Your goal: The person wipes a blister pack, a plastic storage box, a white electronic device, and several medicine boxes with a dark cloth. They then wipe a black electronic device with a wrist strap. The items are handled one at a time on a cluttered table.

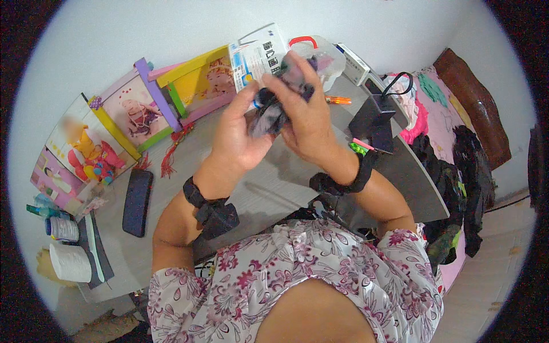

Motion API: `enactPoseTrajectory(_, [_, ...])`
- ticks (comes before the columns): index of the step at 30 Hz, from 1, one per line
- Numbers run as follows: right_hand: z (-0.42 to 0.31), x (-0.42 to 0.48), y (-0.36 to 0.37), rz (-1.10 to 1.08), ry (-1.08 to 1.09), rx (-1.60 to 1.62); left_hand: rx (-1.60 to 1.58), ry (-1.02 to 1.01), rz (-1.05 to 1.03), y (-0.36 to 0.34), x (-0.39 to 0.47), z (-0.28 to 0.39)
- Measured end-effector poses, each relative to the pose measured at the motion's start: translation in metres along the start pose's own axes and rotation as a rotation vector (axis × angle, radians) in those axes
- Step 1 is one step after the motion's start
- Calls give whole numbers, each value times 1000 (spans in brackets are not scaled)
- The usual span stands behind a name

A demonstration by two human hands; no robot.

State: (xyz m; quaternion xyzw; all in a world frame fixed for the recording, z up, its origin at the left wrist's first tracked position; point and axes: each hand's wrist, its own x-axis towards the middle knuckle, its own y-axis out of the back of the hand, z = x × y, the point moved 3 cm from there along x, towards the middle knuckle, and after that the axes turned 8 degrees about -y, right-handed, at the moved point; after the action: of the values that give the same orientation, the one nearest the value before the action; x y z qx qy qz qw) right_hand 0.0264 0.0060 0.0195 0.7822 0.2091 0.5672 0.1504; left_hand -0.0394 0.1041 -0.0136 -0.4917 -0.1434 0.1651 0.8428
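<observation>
Above the desk [274,176], my left hand [236,137] and my right hand [306,113] come together around a dark grey and purplish bundle [270,116]. It is blurred and partly covered by my fingers, so its exact kind cannot be told. My left palm faces up along its near left side, the thumb pointing away from me. The fingers of my right hand lie over it from the right. Just behind the hands stands a white medicine box [254,58] bearing writing. Each wrist wears a black strap; a dark block hangs on the left strap [216,218].
Colourful framed photos [141,107] line the wall side. A black phone [137,203], paper roll [70,262] and bottle [63,229] are at left. To the right stand a clear plastic container with a red handle [332,64], orange item [339,100] and black box [372,113]. Clothes [446,201] lie beyond.
</observation>
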Motion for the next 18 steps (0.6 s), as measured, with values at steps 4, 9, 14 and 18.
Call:
enactPoseTrajectory(4, [7, 6, 7, 68, 4, 35, 49, -91, -44, -4, 0, 2])
enactPoseTrajectory(9, [22, 16, 31, 126, -193, 355, 32, -72, -32, -2, 4, 13])
enactPoseTrajectory(14, [34, 17, 31, 71, -653, 1109, -18, 72, -150, -6, 2, 8])
enactPoseTrajectory(18, [36, 9, 25, 37, -453, 626, -127, 159, -358, -14, -2, 1])
